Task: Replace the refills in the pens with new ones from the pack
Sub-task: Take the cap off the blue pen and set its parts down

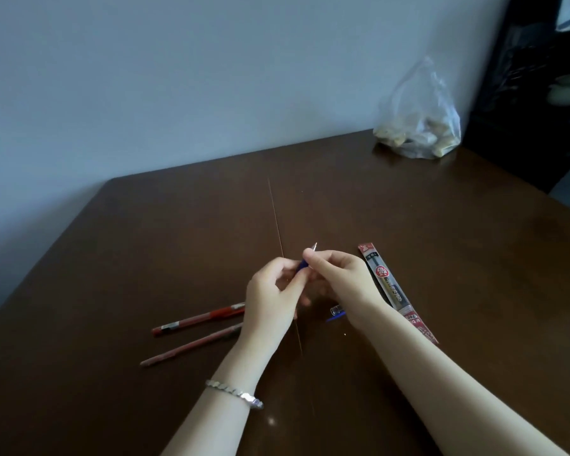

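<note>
Both hands hold a blue pen above the middle of the brown table, its metal tip pointing up and away. My left hand grips the barrel from below. My right hand pinches the blue grip near the tip. Most of the pen is hidden by my fingers. Two red pens lie to the left: one with a cap, the other nearer me. The refill pack lies flat just right of my right hand. A blue pen cap rests under my right wrist.
A clear plastic bag with pale lumps inside stands at the table's far right corner, against the wall. A dark cabinet stands beyond the table's right edge. A seam runs down the tabletop's middle.
</note>
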`<action>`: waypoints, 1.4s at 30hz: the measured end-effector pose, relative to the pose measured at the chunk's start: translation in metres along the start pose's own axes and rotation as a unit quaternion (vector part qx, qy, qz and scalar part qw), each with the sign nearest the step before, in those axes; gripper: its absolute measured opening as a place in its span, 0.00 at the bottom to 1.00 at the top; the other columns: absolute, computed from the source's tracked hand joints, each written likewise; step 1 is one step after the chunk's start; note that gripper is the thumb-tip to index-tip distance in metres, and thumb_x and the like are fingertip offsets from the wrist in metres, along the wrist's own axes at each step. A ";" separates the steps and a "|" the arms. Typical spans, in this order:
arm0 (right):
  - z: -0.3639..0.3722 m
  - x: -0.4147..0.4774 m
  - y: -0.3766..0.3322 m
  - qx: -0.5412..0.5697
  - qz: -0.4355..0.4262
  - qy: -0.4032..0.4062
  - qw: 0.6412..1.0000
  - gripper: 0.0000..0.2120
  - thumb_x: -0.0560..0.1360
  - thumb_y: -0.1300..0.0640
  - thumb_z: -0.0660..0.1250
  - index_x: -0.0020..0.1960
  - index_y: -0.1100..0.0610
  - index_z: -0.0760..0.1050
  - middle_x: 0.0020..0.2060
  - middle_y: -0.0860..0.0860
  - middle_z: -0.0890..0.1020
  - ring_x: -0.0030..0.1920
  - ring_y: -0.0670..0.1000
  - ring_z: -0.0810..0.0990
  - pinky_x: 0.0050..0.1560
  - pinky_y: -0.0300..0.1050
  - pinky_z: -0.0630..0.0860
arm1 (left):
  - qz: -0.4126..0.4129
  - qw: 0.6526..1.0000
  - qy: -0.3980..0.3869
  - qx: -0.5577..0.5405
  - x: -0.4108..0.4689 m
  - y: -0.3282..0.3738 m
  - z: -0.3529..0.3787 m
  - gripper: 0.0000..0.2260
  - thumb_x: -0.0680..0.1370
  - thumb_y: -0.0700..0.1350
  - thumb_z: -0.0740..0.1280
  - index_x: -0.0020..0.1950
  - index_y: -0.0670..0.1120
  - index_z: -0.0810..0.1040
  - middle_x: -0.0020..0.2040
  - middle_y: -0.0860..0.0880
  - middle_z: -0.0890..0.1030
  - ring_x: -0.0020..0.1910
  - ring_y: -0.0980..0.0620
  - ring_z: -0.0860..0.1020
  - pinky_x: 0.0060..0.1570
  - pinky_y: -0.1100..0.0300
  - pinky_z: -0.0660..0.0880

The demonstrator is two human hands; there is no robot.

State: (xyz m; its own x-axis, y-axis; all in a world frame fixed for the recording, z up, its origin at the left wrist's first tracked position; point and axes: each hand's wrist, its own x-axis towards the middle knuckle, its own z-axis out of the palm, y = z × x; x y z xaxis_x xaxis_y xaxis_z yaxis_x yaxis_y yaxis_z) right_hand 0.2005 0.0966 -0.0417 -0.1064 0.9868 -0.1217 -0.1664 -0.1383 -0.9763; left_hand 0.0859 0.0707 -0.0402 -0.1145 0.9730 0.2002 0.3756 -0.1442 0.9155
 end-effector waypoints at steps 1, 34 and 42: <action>0.000 0.002 0.002 -0.001 -0.013 0.007 1.000 0.11 0.70 0.52 0.70 0.36 0.61 0.79 0.32 0.57 0.80 0.29 0.53 0.76 0.35 0.47 0.74 | 0.038 0.999 0.015 0.026 0.001 -0.003 -0.001 0.02 0.73 0.42 0.68 0.42 0.44 0.80 0.32 0.51 0.81 0.27 0.57 0.78 0.26 0.65 0.73; -0.007 -0.004 0.004 0.047 -0.044 -0.085 0.994 0.05 0.72 0.59 0.64 0.42 0.58 0.79 0.30 0.54 0.79 0.27 0.53 0.77 0.33 0.42 0.76 | 0.029 0.993 -0.080 -0.081 -0.008 -0.006 -0.007 0.13 0.78 0.42 0.60 0.35 0.50 0.78 0.22 0.55 0.74 0.20 0.59 0.66 0.23 0.69 0.63; -0.009 -0.004 0.001 0.034 -0.037 -0.109 0.993 0.05 0.71 0.58 0.65 0.42 0.56 0.79 0.35 0.57 0.80 0.31 0.55 0.78 0.36 0.46 0.77 | 0.034 0.995 -0.079 -0.053 -0.008 -0.008 -0.008 0.11 0.77 0.43 0.61 0.37 0.47 0.79 0.22 0.55 0.74 0.21 0.58 0.68 0.25 0.68 0.65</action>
State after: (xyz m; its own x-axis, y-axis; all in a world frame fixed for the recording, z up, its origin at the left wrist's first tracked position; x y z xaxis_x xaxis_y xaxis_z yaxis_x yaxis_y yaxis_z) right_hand 0.2098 0.0937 -0.0444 -0.3004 0.9538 -0.0004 -0.2462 -0.0779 -0.9661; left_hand 0.0760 0.0621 -0.0464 0.0569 0.9753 0.2133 0.2766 -0.2206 0.9353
